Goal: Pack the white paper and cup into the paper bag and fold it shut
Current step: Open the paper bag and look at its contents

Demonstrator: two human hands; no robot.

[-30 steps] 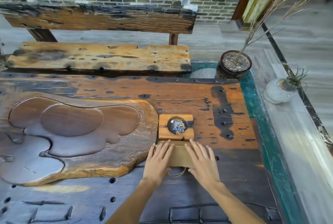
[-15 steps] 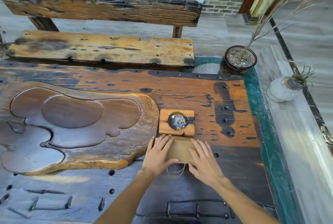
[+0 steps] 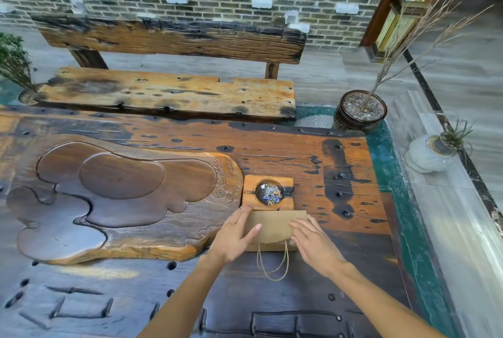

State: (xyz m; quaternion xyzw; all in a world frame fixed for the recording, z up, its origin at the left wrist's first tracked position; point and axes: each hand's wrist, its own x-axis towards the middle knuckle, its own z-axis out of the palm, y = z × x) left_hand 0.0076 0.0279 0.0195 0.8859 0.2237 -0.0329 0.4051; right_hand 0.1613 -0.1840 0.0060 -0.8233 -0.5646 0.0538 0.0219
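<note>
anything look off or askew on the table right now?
Nothing much. The paper bag lies flat under the left hand and right hand; its folded flap's near edge runs uneven, and the string handle trails loose toward the person. The wooden ashtray holds litter.

Wooden table [image 3: 299,158] with carved tea tray [image 3: 122,196] at nine o'clock, square wooden ashtray [image 3: 268,192] at centre, bench [image 3: 168,92] at twelve, dark plant pot [image 3: 359,111] and pale vase [image 3: 427,154] at two.

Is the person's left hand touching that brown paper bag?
Touching. The head view shows the left hand lying flat on the paper bag, its fingers overlapping the bag's left edge with no gap showing.
</note>
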